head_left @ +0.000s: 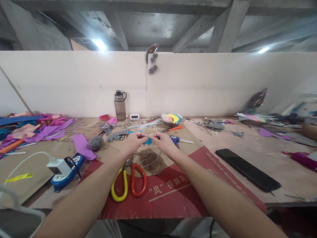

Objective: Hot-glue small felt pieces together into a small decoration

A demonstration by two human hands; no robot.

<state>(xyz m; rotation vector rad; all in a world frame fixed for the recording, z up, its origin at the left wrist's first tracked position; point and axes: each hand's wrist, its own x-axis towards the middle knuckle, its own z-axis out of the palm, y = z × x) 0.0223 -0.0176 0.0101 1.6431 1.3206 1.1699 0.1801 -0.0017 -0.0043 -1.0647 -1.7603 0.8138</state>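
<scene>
Over the middle of the worktop (250,145), the left grip (133,142) and the right grip (162,142) meet fingertip to fingertip. Each is pinched on a small blue piece (148,141), which is held between them just above the surface. Under the wrists, nearer the front edge, lies a twine coil (151,162). Just beside it on the left are scissors (128,181) with one yellow and one red handle. They lie on a red sheet (173,195) that reaches the front edge. A glue gun (176,140) lies just beyond the right grip. Left of the left grip sit a grey yarn ball (95,142) and a purple scrap (83,146). Toward the front left corner, a white charger (58,166) rests on a blue object. A black phone (247,169) lies well apart, toward the right edge. Along the back edge stand a bottle (120,106), a small clock (134,116) and a bowl (171,119).
</scene>
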